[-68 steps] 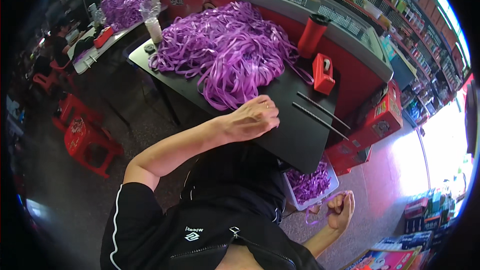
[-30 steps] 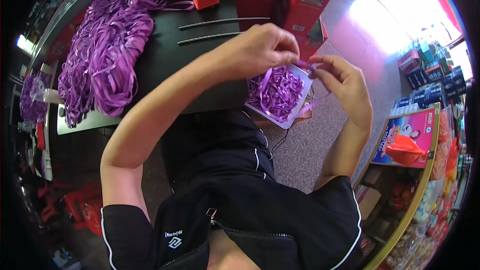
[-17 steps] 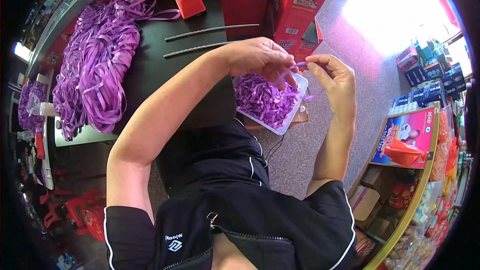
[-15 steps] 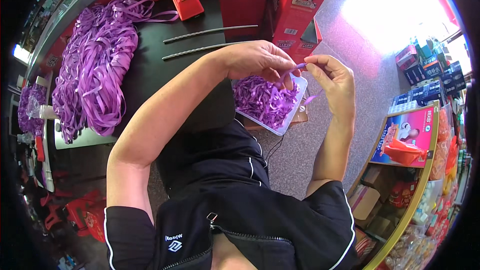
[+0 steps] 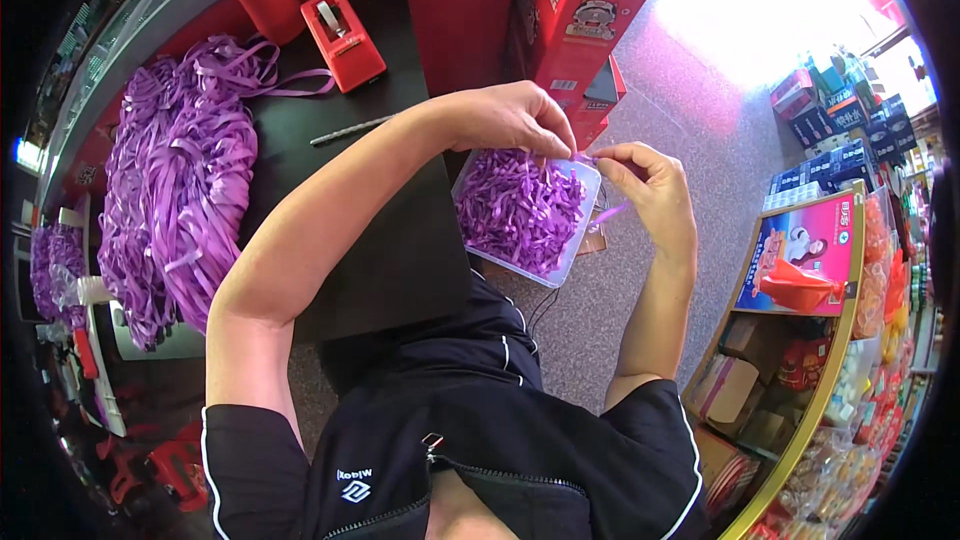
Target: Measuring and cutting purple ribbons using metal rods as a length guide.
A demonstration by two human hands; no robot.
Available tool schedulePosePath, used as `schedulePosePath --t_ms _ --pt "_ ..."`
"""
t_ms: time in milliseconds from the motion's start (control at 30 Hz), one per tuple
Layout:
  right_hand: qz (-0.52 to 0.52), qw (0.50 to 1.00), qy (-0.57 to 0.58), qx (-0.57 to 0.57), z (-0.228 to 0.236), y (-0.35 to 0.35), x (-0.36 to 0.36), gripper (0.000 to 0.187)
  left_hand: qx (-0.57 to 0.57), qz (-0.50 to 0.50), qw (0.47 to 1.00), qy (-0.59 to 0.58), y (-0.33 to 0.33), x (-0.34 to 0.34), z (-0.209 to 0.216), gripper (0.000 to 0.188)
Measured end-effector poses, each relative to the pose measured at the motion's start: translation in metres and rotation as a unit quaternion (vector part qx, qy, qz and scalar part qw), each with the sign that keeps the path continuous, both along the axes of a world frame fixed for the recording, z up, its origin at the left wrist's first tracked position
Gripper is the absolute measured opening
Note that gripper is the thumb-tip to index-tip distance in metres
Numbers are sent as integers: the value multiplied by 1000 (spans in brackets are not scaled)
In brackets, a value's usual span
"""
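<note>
Moved since the earliest frame: left hand (image 5: 525,122), brought from over the table (image 5: 400,260) to the right hand (image 5: 652,185) | purple ribbon (image 5: 582,157) pinched between both hands' fingertips; tub (image 5: 577,245) just below left hand | likely light, soft, slippery; best pinched close to its ends

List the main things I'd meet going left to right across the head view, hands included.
Smaller purple ribbon pile → large purple ribbon pile → red tape dispenser → left hand → right hand → stacked blue boxes

Lettering (image 5: 354,474) marks the black shirt (image 5: 400,425), pink sign (image 5: 808,240) and, apparently, the red box (image 5: 575,35).
</note>
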State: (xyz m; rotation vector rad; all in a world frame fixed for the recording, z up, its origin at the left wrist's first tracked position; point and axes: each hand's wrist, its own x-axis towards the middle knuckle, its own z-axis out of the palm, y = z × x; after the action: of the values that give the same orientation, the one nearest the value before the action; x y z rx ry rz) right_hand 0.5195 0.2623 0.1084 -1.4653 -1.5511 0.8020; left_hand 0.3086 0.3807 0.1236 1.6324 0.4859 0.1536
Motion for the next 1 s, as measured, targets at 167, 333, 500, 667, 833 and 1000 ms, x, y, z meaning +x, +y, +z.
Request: schedulePosePath --t_ms 167,333,500,667,833,1000 --pt "-34 997 64 -10 -12 35 -27 16 180 4 983 -26 45 5 9 22" --pt "66 933 352 -35 -76 79 -53 23 330 9 938 104 71 -25 10 27" --pt "104 900 409 -111 -98 91 -89 21 303 58 923 229 60 -69 21 26" --pt "87 885 449 -88 -106 90 -117 21 493 200 840 105 46 -86 -17 20" --pt "52 864 494 -78 -106 82 -128 20 465 357 806 85 4 -76 -15 17" --pt "52 844 527 -91 -102 78 -136 20 373 358 855 52 -4 -78 -27 16"
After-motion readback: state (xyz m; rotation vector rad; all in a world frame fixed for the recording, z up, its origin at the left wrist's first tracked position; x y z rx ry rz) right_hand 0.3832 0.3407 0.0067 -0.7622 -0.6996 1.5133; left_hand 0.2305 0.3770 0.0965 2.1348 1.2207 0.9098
